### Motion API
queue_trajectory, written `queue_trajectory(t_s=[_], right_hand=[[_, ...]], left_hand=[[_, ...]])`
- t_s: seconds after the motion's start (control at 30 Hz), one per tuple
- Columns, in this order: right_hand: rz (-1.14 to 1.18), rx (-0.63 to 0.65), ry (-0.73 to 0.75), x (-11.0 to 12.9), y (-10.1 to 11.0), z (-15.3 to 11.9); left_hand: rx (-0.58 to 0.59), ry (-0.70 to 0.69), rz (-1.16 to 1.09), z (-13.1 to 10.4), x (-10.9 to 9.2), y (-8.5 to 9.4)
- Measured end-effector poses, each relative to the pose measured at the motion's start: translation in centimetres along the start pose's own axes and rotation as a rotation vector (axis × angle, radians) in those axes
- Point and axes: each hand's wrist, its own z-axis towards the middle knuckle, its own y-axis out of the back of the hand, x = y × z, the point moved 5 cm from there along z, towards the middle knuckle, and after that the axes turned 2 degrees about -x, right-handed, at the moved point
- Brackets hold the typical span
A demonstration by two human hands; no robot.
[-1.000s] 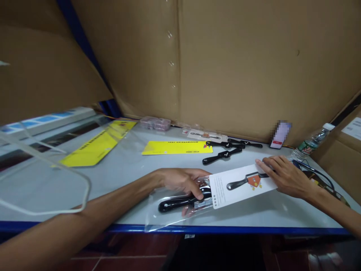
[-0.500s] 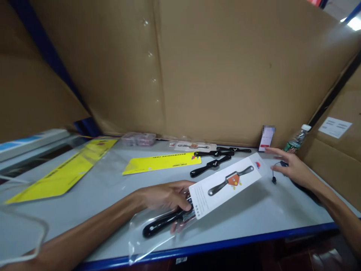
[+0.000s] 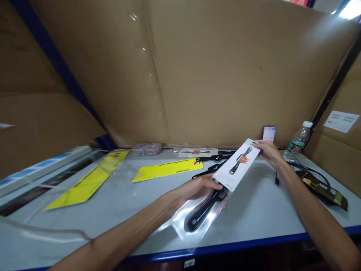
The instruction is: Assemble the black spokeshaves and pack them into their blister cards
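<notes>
A black spokeshave [image 3: 200, 216] in a clear plastic bag [image 3: 178, 222] is gripped near its middle by my left hand [image 3: 200, 187], fingers closed. Covering its upper part is a white printed card [image 3: 228, 174] that pictures the same tool. At the card's far upper end, my right hand [image 3: 268, 151] pinches the corner by the hang hole. Card and bag tilt up to the right above the table. Behind them lie loose black spokeshaves [image 3: 210, 158], partly hidden by the card and my left hand.
Yellow printed sheets [image 3: 169, 169] lie on the grey table [image 3: 254, 218]. Along the back are a packaged card [image 3: 194, 151], a clear plastic pack [image 3: 146, 149] and a phone [image 3: 269, 132]. A water bottle [image 3: 299, 142], cables and a dark pouch [image 3: 324, 190] occupy the right.
My right hand has closed from an open reach onto the card's upper end. The bagged spokeshave and my left hand have shifted right, and the card tilts more steeply.
</notes>
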Motion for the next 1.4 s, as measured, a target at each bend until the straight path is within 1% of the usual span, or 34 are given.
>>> queue_trajectory(t_s=[0.07,0.13,0.27,0.37,0.5,0.57,0.7,1.0,1.2,1.3,1.4], right_hand=[[0.035,-0.046,0.003,-0.9,0.3,1.2],[0.058,-0.089,0.001,-1.8,0.9,1.6],[0.086,-0.13,-0.003,-3.0,1.7,1.6],[0.113,-0.14,0.007,-3.3,1.6,1.7],[0.146,-0.151,0.013,-3.6,1.1,1.5],[0.148,-0.154,0.009,-3.9,0.9,1.4],[0.123,-0.151,0.012,-4.1,0.7,1.1],[0.071,-0.133,0.05,-3.6,0.3,0.6],[0.056,-0.117,0.056,-2.9,0.3,0.5],[0.051,-0.095,0.044,-3.0,0.0,0.4],[0.045,-0.089,0.037,-3.2,-0.3,0.2]], left_hand=[[-0.01,-0.01,-0.096,1.3,-0.1,-0.3],[0.0,-0.007,-0.185,1.9,0.1,-0.8],[0.103,-0.063,-0.323,1.7,0.5,-2.3],[0.089,-0.105,-0.387,1.2,0.9,-2.4],[0.025,-0.072,-0.372,1.1,1.9,-1.7],[0.007,-0.083,-0.352,1.2,2.0,-1.5],[-0.002,-0.107,-0.337,1.2,2.1,-1.3],[-0.013,-0.055,-0.303,1.1,2.3,-0.7],[-0.002,0.006,-0.357,1.2,2.5,-1.2],[-0.033,0.022,-0.344,1.4,2.8,-1.1],[-0.063,0.006,-0.308,1.5,2.9,-0.9]])
